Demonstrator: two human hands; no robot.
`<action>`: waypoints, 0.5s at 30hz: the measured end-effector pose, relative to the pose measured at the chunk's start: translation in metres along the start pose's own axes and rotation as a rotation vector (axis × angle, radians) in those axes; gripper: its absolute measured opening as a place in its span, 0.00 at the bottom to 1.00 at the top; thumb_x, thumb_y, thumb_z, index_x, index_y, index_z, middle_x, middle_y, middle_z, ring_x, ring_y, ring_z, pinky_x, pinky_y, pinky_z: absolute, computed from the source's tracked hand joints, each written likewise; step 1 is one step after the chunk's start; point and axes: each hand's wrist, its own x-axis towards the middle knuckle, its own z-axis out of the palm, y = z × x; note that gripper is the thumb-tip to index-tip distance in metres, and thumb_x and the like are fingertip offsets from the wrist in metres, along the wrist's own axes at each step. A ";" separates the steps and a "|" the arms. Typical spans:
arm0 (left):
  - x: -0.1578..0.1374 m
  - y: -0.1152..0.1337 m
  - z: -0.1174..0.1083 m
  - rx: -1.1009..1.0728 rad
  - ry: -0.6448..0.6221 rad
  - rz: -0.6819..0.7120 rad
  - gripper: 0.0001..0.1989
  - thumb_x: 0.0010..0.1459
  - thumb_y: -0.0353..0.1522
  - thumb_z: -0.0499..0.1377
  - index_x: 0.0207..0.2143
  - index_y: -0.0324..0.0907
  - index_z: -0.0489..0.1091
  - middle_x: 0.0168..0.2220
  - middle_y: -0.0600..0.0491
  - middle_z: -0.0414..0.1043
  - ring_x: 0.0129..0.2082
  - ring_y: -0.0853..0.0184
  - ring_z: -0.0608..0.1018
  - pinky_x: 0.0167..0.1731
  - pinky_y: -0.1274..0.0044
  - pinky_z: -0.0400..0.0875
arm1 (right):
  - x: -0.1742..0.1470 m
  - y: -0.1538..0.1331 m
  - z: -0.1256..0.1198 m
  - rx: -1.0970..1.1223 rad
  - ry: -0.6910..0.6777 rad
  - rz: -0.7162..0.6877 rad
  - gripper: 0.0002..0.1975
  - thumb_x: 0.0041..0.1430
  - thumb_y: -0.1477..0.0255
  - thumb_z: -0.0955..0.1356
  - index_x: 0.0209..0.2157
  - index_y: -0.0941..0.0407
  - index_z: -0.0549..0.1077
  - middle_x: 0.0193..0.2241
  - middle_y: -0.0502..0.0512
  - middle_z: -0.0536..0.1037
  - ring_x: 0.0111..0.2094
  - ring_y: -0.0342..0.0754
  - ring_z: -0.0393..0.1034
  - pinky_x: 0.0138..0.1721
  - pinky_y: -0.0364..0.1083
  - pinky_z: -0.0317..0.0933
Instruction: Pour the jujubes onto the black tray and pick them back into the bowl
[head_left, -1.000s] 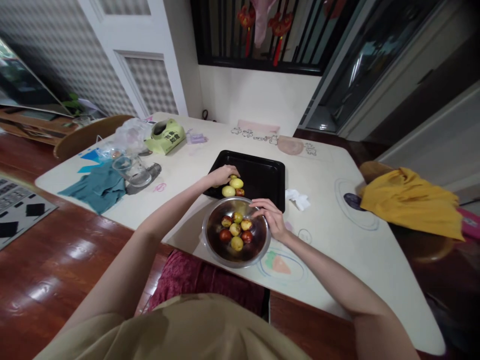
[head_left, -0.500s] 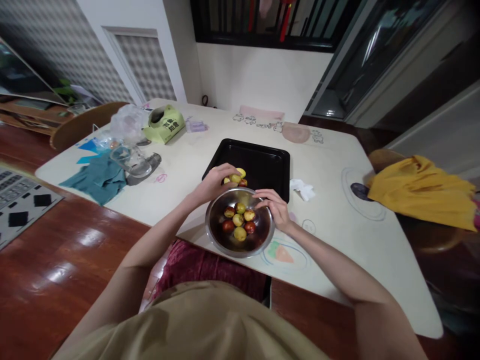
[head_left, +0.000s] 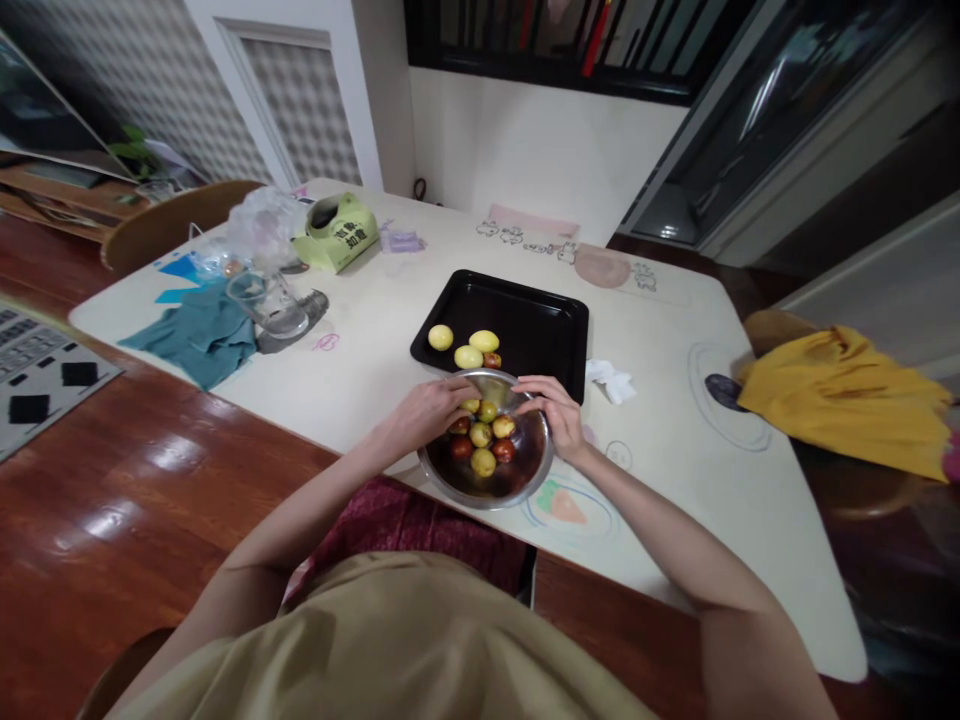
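A shiny metal bowl (head_left: 536, 470) stands at the near table edge, holding several yellow-green and red-brown jujubes (head_left: 484, 462). My left hand (head_left: 429, 412) reaches over its left rim, fingers closed on a yellow-green jujube (head_left: 471, 405) just above the others; the fingertips partly cover it. On the bowl's right rim, my right hand (head_left: 556, 415) grips with the thumb toward the inside. Directly behind the bowl lies a black tray (head_left: 525, 320). Several jujubes (head_left: 469, 357) rest in its left and near part, one of them reddish and partly hidden by the bowl's rim.
A crumpled white tissue (head_left: 611, 380) lies right of the tray. Leftward are a clear glass pitcher (head_left: 277, 310), a teal cloth (head_left: 199, 335), a green carton (head_left: 341, 235) and plastic bags (head_left: 259, 230). A yellow cloth (head_left: 840, 400) drapes a chair at the right.
My left hand has moved from the tray toward me and into the bowl with a jujube, uncovering the jujubes in the tray. My right hand stays on the rim.
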 end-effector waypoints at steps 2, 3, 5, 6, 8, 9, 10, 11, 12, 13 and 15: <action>-0.001 0.000 0.001 0.009 -0.028 0.018 0.09 0.73 0.28 0.57 0.45 0.41 0.78 0.50 0.47 0.82 0.47 0.61 0.85 0.49 0.72 0.80 | 0.000 0.000 0.000 0.002 0.005 -0.003 0.32 0.79 0.56 0.55 0.33 0.52 0.84 0.46 0.61 0.86 0.54 0.60 0.77 0.57 0.61 0.69; -0.001 0.000 0.002 0.011 -0.039 0.025 0.10 0.73 0.28 0.56 0.44 0.41 0.79 0.49 0.47 0.82 0.47 0.60 0.85 0.48 0.72 0.80 | 0.000 0.000 0.000 0.005 0.007 -0.005 0.32 0.79 0.56 0.55 0.33 0.52 0.84 0.46 0.61 0.86 0.54 0.60 0.77 0.57 0.61 0.69; -0.002 0.000 0.002 0.004 -0.047 0.030 0.11 0.74 0.29 0.56 0.44 0.41 0.79 0.48 0.47 0.83 0.47 0.60 0.85 0.48 0.72 0.80 | 0.000 0.000 0.001 0.006 0.009 -0.003 0.33 0.79 0.56 0.55 0.33 0.52 0.84 0.46 0.61 0.86 0.54 0.60 0.77 0.57 0.62 0.69; -0.003 0.000 0.003 -0.007 -0.042 0.026 0.11 0.74 0.30 0.56 0.45 0.41 0.79 0.48 0.47 0.83 0.47 0.60 0.85 0.48 0.72 0.80 | 0.000 0.000 0.001 0.002 0.007 0.002 0.33 0.78 0.55 0.55 0.33 0.52 0.84 0.45 0.61 0.86 0.54 0.60 0.77 0.57 0.62 0.69; -0.005 0.001 0.003 -0.054 -0.018 0.021 0.11 0.74 0.31 0.57 0.47 0.41 0.79 0.48 0.47 0.83 0.46 0.60 0.85 0.47 0.72 0.81 | 0.000 0.000 0.000 -0.013 0.002 0.022 0.34 0.78 0.53 0.54 0.32 0.52 0.84 0.45 0.61 0.86 0.54 0.60 0.77 0.57 0.63 0.69; -0.006 0.001 0.002 -0.090 0.003 0.023 0.10 0.74 0.32 0.57 0.48 0.41 0.79 0.49 0.47 0.83 0.46 0.60 0.85 0.48 0.72 0.81 | 0.000 0.000 0.000 -0.019 0.000 0.032 0.35 0.78 0.52 0.54 0.32 0.52 0.84 0.45 0.61 0.86 0.54 0.60 0.77 0.57 0.63 0.69; -0.007 0.001 0.002 -0.134 0.031 0.028 0.11 0.74 0.32 0.57 0.49 0.42 0.79 0.49 0.47 0.83 0.47 0.60 0.85 0.49 0.71 0.81 | 0.000 0.000 0.000 -0.023 -0.002 0.039 0.35 0.78 0.52 0.54 0.32 0.52 0.84 0.45 0.60 0.86 0.54 0.61 0.77 0.58 0.63 0.69; -0.008 0.001 0.002 -0.183 0.070 0.037 0.11 0.74 0.33 0.57 0.49 0.42 0.79 0.50 0.47 0.83 0.48 0.60 0.85 0.51 0.70 0.81 | 0.000 0.000 0.000 -0.023 -0.002 0.042 0.35 0.78 0.52 0.54 0.32 0.52 0.84 0.45 0.60 0.86 0.54 0.61 0.77 0.58 0.63 0.69; -0.010 0.001 0.001 -0.237 0.115 0.049 0.11 0.74 0.34 0.57 0.50 0.42 0.79 0.50 0.47 0.83 0.50 0.60 0.84 0.53 0.69 0.80 | 0.000 0.000 0.000 -0.020 -0.002 0.043 0.35 0.78 0.52 0.54 0.32 0.52 0.84 0.45 0.60 0.86 0.54 0.61 0.77 0.57 0.63 0.69; -0.011 0.001 0.000 -0.296 0.165 0.061 0.11 0.74 0.34 0.58 0.50 0.42 0.79 0.50 0.46 0.83 0.51 0.59 0.84 0.54 0.68 0.80 | 0.000 0.000 0.000 -0.015 -0.001 0.041 0.34 0.78 0.53 0.54 0.32 0.52 0.84 0.45 0.60 0.86 0.54 0.60 0.77 0.57 0.63 0.69; -0.014 0.000 -0.001 -0.417 0.259 0.073 0.12 0.74 0.35 0.58 0.50 0.42 0.80 0.50 0.45 0.83 0.53 0.59 0.84 0.56 0.67 0.79 | 0.000 0.000 0.000 -0.008 0.004 0.032 0.34 0.78 0.54 0.54 0.33 0.52 0.85 0.45 0.60 0.86 0.54 0.60 0.77 0.57 0.63 0.70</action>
